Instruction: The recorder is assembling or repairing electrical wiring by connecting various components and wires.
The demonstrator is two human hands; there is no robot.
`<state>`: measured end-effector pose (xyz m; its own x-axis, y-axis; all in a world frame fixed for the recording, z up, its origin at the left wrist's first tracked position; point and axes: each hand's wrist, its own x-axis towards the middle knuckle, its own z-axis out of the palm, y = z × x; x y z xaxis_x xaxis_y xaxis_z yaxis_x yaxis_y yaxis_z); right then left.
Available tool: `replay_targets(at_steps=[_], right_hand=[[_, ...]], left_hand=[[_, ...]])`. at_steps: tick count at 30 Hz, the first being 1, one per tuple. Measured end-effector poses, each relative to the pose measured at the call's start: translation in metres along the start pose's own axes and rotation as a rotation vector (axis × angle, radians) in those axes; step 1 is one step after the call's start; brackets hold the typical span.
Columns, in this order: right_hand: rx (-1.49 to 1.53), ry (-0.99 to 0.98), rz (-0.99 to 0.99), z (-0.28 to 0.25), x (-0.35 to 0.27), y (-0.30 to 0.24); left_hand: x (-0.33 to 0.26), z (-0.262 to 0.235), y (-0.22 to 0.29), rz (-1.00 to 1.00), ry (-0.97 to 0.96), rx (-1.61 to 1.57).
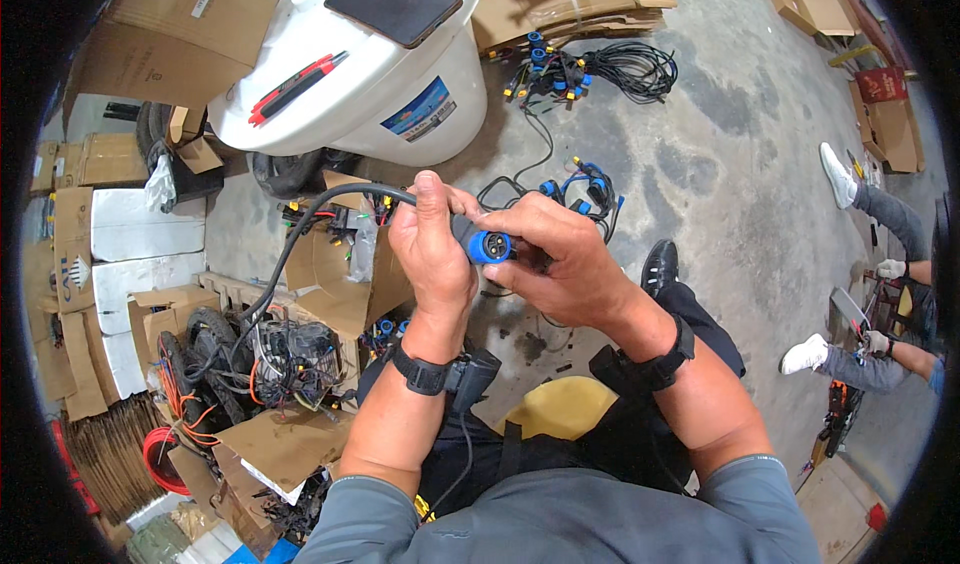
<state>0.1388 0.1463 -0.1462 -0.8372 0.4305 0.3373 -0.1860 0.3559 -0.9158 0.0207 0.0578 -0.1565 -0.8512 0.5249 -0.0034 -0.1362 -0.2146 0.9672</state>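
Note:
Between my hands is a round cable connector (490, 248) with a blue ring and a dark face with several contacts, facing up toward me. My left hand (434, 239) is closed around the connector's dark body, thumb pointing up. A thick black cable (310, 214) leaves that hand and curves down to the left. The fingers of my right hand (565, 254) pinch the connector from the other side, near the blue ring. Whether the right fingers hold a second part behind it is hidden.
A white tub (440, 124) at the upper left bears a phone (393, 4) and pens (296, 88). Bundles of black cables with blue connectors (590, 189) lie on the floor ahead. Cardboard boxes (180, 24) and cable piles crowd the left. Another person's gloved hand (890, 269) shows at right.

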Motion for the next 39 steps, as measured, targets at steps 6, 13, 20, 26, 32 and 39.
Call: replay_targets(at_steps=[6,13,20,26,32,39], right_hand=[[-0.004,0.039,0.037,0.000,-0.002,-0.001],[-0.079,-0.021,0.054,-0.006,-0.002,0.001],[0.152,0.067,0.148,0.003,-0.003,-0.005],[-0.011,0.014,0.089,-0.001,-0.003,0.000],[-0.143,-0.007,-0.038,-0.007,-0.001,0.001],[-0.110,-0.040,-0.017,-0.005,-0.001,-0.003]], left_hand=[[-0.004,0.005,0.002,-0.053,0.000,-0.014],[-0.006,0.007,0.004,-0.052,0.009,-0.001],[-0.005,0.008,0.009,-0.039,0.012,0.051],[-0.004,0.006,0.004,0.048,-0.018,0.121],[-0.001,0.008,0.002,-0.023,-0.074,0.148],[0.001,0.003,-0.002,-0.044,-0.070,0.135]])
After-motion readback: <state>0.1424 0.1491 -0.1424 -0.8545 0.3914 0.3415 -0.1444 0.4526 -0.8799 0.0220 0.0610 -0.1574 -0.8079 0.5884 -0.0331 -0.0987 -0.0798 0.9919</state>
